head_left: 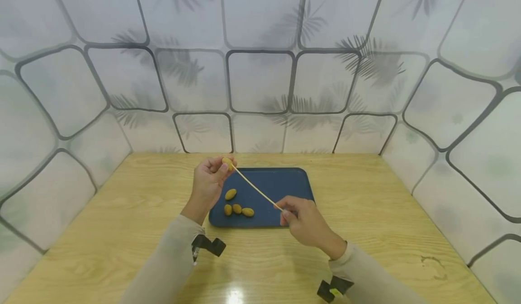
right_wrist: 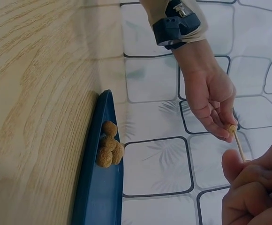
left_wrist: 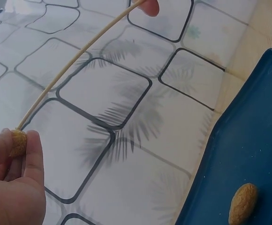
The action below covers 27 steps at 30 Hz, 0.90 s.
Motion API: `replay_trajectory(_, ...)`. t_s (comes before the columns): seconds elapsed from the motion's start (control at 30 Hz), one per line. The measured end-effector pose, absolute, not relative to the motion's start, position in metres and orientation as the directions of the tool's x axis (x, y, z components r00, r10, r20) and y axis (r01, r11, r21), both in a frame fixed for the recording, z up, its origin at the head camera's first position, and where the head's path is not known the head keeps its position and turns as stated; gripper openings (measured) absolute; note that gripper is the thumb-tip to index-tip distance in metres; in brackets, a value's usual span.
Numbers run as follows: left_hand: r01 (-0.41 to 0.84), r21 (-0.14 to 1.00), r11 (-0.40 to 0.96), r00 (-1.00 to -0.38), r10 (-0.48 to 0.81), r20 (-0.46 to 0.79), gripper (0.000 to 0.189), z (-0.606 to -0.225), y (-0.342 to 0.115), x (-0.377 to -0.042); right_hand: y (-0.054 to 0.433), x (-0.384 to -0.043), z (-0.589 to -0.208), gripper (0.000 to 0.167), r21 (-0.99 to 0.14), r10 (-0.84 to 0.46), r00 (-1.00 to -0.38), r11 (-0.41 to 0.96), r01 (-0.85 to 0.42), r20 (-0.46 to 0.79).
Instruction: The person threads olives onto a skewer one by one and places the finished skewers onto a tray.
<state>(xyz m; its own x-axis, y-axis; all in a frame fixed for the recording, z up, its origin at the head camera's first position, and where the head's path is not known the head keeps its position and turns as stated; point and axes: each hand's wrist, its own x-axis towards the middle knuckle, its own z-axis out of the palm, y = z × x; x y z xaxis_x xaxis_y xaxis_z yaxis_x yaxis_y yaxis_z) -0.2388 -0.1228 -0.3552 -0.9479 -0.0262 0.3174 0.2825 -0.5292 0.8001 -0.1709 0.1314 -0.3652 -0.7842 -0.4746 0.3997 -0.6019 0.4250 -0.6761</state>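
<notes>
My left hand [head_left: 206, 182] pinches a small golden-brown oval piece with a rough skin [head_left: 227, 161] between thumb and fingertips, above the far left of the tray. A thin wooden skewer [head_left: 257, 189] runs from that piece down to my right hand [head_left: 308, 224], which grips its other end with thumb and fingers. In the left wrist view the skewer [left_wrist: 75, 58] bows slightly, and its far end meets the top of the held piece [left_wrist: 18, 143]. How deep the tip sits in the piece I cannot tell.
Below the hands a dark blue tray [head_left: 281, 184] lies on the light wooden table [head_left: 358, 191]. Several similar brown oval pieces [head_left: 230, 194] lie on its left part. A pale patterned covering [head_left: 260, 82] stands behind and at both sides of the table.
</notes>
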Motion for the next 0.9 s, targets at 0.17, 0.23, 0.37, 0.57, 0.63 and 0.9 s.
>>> replay_trajectory(0.17,0.279,0.798,-0.535,-0.950,-0.030,0.312,0.035,-0.355,-0.120,-0.238,0.129,-0.173,-0.366,0.022,-0.679,-0.469,-0.790,0.430,-0.595,0.395)
replay_trajectory(0.23,0.286,0.796,-0.534,-0.946,-0.027,0.322,0.035,-0.356,-0.120,-0.238,0.129,-0.174,-0.366,0.022,-0.686,-0.468,-0.793,0.427,-0.589,0.389)
replay_trajectory(0.37,0.293,0.796,-0.530,-0.944,-0.028,0.329,0.035,-0.358,-0.120,-0.238,0.126,-0.176,-0.366,0.022,-0.691,-0.465,-0.795,0.423,-0.586,0.389)
replay_trajectory(0.57,0.270,0.808,-0.524,-0.954,-0.035,0.296,0.036,-0.356,-0.117,-0.238,0.122,-0.179,-0.364,0.023,-0.686,-0.455,-0.801,0.439,-0.581,0.388)
replay_trajectory(0.63,0.268,0.807,-0.526,-0.955,-0.039,0.293,0.036,-0.356,-0.116,-0.238,0.121,-0.181,-0.363,0.022,-0.687,-0.452,-0.806,0.444,-0.575,0.382)
replay_trajectory(0.9,0.289,0.794,-0.535,-0.949,-0.051,0.311,0.038,-0.357,-0.113,-0.238,0.116,-0.187,-0.360,0.023,-0.697,-0.430,-0.826,0.462,-0.549,0.365)
